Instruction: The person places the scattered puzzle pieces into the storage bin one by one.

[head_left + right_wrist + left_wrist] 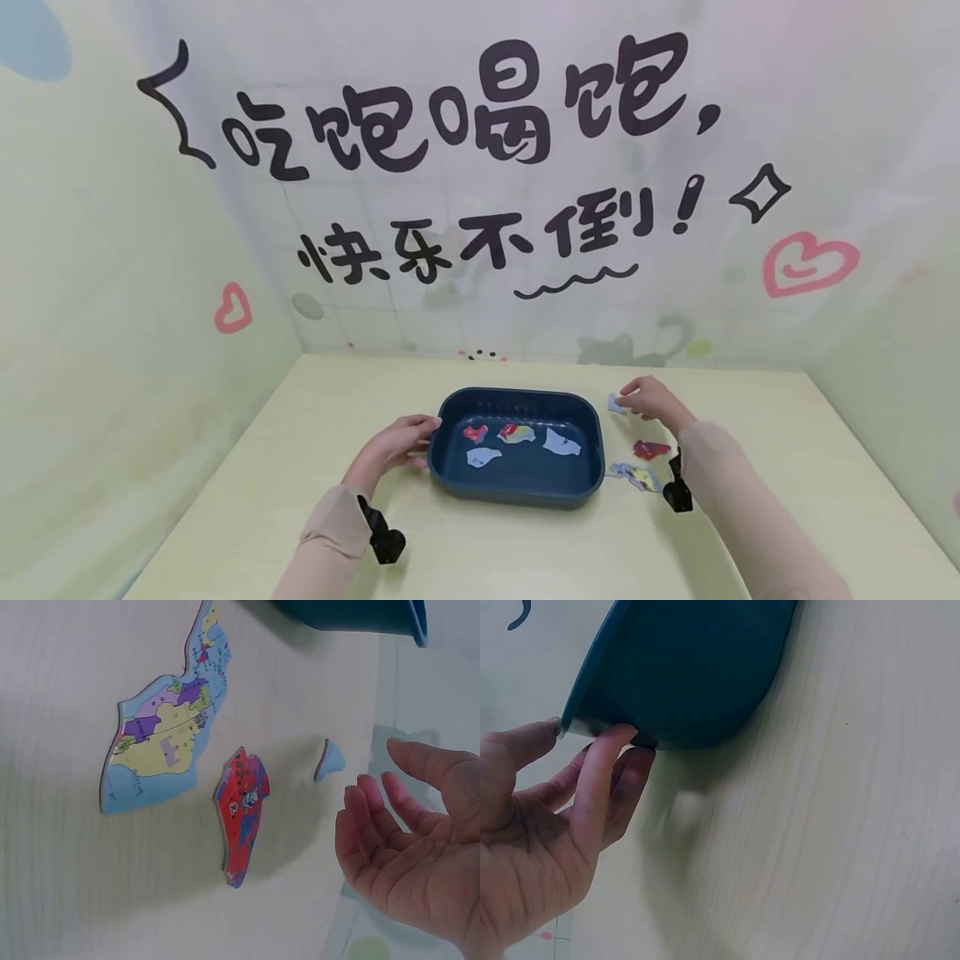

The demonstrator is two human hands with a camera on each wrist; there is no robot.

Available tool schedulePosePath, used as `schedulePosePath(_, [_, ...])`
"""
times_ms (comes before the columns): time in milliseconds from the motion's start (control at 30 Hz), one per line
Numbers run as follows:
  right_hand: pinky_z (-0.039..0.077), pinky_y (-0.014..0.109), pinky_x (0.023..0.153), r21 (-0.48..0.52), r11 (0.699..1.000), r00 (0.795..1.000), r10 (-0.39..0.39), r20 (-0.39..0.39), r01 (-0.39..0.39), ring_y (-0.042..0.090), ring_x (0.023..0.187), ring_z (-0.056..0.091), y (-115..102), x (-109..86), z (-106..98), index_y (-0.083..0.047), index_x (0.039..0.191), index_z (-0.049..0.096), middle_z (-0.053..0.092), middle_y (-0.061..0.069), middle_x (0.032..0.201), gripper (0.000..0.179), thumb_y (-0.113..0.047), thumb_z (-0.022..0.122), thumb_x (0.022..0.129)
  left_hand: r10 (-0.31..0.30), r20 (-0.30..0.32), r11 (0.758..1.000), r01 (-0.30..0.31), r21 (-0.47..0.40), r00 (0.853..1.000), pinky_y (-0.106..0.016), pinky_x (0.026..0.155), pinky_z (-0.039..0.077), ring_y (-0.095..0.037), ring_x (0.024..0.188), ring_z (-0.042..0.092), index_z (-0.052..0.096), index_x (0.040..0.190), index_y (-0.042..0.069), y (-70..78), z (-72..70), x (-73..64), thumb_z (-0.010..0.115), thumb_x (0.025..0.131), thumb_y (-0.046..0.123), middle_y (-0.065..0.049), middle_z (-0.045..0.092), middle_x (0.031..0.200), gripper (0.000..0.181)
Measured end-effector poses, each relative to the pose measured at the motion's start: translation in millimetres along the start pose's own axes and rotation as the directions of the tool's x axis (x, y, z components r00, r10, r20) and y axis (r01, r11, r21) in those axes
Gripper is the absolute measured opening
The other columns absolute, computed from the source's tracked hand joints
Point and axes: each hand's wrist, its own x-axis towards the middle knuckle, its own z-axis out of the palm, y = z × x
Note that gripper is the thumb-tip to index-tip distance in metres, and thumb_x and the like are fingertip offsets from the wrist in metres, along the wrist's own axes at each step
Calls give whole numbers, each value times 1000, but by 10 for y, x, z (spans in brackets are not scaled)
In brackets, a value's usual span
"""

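Observation:
A dark blue rectangular plastic tray [517, 497] sits on the table, several flat puzzle pieces lying inside, including a light-blue one [561, 442] and a red-and-yellow one [516, 432]. My left hand [405, 437] grips the tray's left side, thumb at the rim and fingers against the outer wall underneath. Right of the tray, my right hand [420, 840] hovers with thumb and fingers apart, fingertips close to a small light-blue puzzle piece [330, 761]. Nearer me lie a red-and-blue map piece [241, 817] and a larger map piece [161, 746] in yellow, purple and blue.
The pale wood-grain table [300, 467] is enclosed by printed fabric walls [480, 317] at the back and sides. Black wrist cameras are strapped on both forearms, the left camera [386, 542] low over the table and the right camera [678, 492] beside the map pieces.

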Motion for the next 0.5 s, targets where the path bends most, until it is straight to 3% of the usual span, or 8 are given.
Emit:
schedulePosePath(167, [42,23,53,18,999,1000,29,-10,-29,13,61,46,120,61,88,9,102,52,51,6,75,31,-15,60,84,-3,-13,1000,3,2,1000,-30,64,55,-23,98,60,46,126,-2,3,13,-1,46,95,30,-18,57,115,44])
schedulePosePath(300, [34,21,48,50,998,999,41,-22,-40,9,50,36,143,112,164,0,82,51,40,-2,59,18,-14,62,82,-2,-21,1000,2,24,1000,-30,64,55,-23,98,60,47,125,-2,0,8,-14,45,96,30,-17,58,114,43])
schedulePosePath(400, [29,20,46,62,997,999,38,-32,-36,8,46,31,144,160,206,-10,64,43,32,-6,51,26,-13,63,81,-3,-32,1000,3,27,1000,-31,64,55,-21,95,60,48,123,-1,3,12,-31,45,96,30,-16,59,112,42])
schedulePosePath(500, [30,21,47,42,999,997,25,-69,-22,10,49,35,142,175,241,-7,60,46,37,-2,53,26,-13,65,78,1,-33,1000,-1,28,999,-31,64,55,-21,94,60,48,123,-1,-2,20,-43,45,96,30,-16,59,112,42])
